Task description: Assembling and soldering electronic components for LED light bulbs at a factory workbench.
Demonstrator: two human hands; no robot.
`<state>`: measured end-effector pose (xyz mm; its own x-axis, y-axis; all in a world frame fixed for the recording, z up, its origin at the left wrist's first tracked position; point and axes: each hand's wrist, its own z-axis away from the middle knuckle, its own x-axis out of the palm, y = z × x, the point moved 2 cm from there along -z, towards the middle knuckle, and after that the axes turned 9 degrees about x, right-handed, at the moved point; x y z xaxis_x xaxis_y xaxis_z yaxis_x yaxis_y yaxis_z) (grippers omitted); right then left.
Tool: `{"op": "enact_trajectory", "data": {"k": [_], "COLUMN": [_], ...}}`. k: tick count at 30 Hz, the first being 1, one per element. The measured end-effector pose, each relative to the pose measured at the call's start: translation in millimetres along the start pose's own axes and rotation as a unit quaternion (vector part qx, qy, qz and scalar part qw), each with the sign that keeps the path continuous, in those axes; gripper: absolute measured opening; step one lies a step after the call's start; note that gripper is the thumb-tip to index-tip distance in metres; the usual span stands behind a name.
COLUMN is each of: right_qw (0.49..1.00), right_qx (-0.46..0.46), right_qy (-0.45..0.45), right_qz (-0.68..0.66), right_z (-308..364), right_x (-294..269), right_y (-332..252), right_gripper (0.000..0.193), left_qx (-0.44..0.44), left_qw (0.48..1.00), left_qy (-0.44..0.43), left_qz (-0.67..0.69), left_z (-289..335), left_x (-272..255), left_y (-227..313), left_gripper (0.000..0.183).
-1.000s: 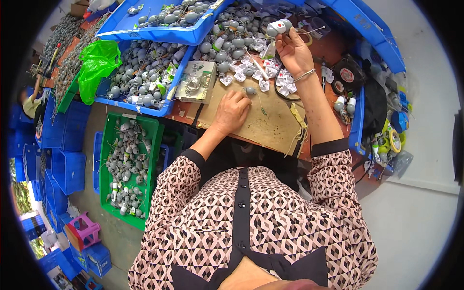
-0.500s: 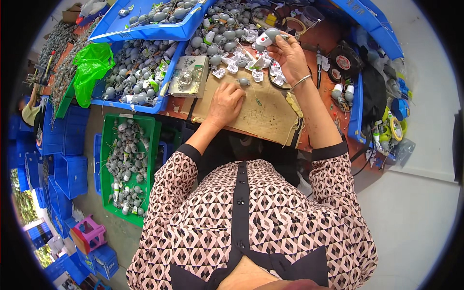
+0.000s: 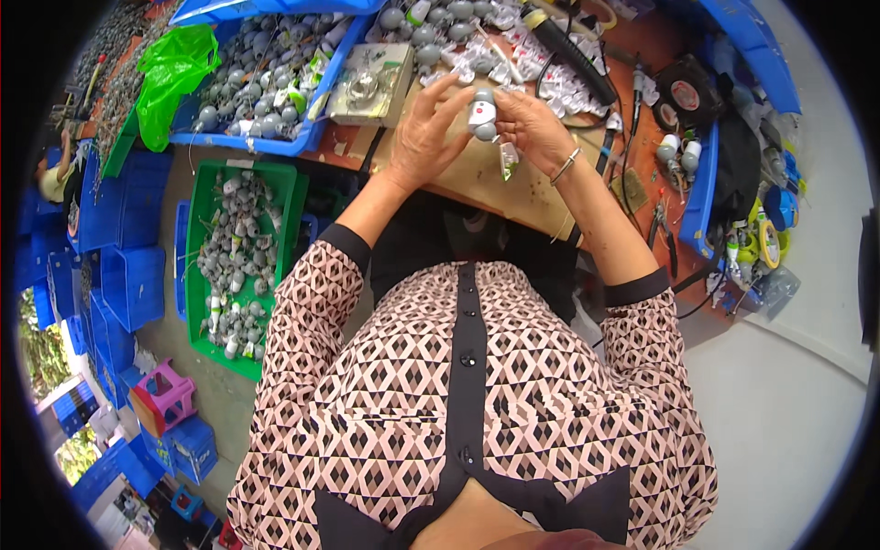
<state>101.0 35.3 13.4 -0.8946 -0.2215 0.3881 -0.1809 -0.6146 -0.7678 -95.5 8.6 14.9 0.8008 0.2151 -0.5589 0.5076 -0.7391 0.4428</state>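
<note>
A small grey-and-white plastic part (image 3: 482,114) with rounded grey ends and a red dot is held up between my hands, above the brown work board (image 3: 449,186). My right hand (image 3: 534,131) pinches it from the right with thumb and fingers. From the left, the index finger and thumb of my left hand (image 3: 424,137) curve to its edge; its other fingers are bent loosely. Just below my right fingers hangs a small green-and-white piece (image 3: 509,161), its attachment hidden.
White plastic shells (image 3: 573,87) and grey parts (image 3: 431,37) heap behind the board. A black-handled tool (image 3: 568,57) lies across the shells. Left are a box with a wire coil (image 3: 368,84), a blue bin (image 3: 312,124) and a green crate (image 3: 291,211). Pliers (image 3: 662,225) lie right.
My right hand has come nearer from the pile with a grey-and-white part. My left hand has lifted off the board to meet it. The view has tilted, and the black-handled tool now shows.
</note>
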Motion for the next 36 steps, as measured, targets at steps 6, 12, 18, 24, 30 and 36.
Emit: {"op": "enact_trajectory", "data": {"k": [6, 12, 18, 24, 30, 36], "right_qw": [0.993, 0.995, 0.988, 0.942, 0.91, 0.885], "right_qx": [0.052, 0.082, 0.055, -0.087, -0.136, -0.136], "right_qy": [-0.052, -0.027, 0.024, 0.121, 0.041, 0.03], "right_qz": [-0.09, -0.039, 0.14, 0.299, 0.388, 0.445], "right_z": [-12.6, -5.7, 3.2, -9.4, 10.3, 17.5], "right_x": [1.4, 1.1, -5.3, -59.7, -50.8, -26.0], "right_y": [46.6, 50.5, 49.4, 34.2, 21.8, 34.4], "right_gripper": [0.03, 0.036, 0.041, 0.039, 0.035, 0.048], "left_qx": [0.087, 0.052, -0.02, -0.043, -0.037, -0.03], "left_qw": [0.992, 0.991, 0.991, 0.987, 0.988, 0.988], "left_qy": [-0.09, -0.121, -0.124, -0.139, -0.134, -0.122], "left_qz": [0.001, 0.033, 0.054, 0.072, 0.074, 0.091], "left_z": [17.8, 27.0, 28.9, 22.5, 25.1, 23.0], "left_x": [-1.6, 5.7, 4.8, 2.2, 2.1, 2.0], "left_y": [-13.3, -12.9, -21.2, -17.7, -18.9, -15.5], "left_gripper": [0.059, 0.049, 0.034, 0.034, 0.035, 0.036]}}
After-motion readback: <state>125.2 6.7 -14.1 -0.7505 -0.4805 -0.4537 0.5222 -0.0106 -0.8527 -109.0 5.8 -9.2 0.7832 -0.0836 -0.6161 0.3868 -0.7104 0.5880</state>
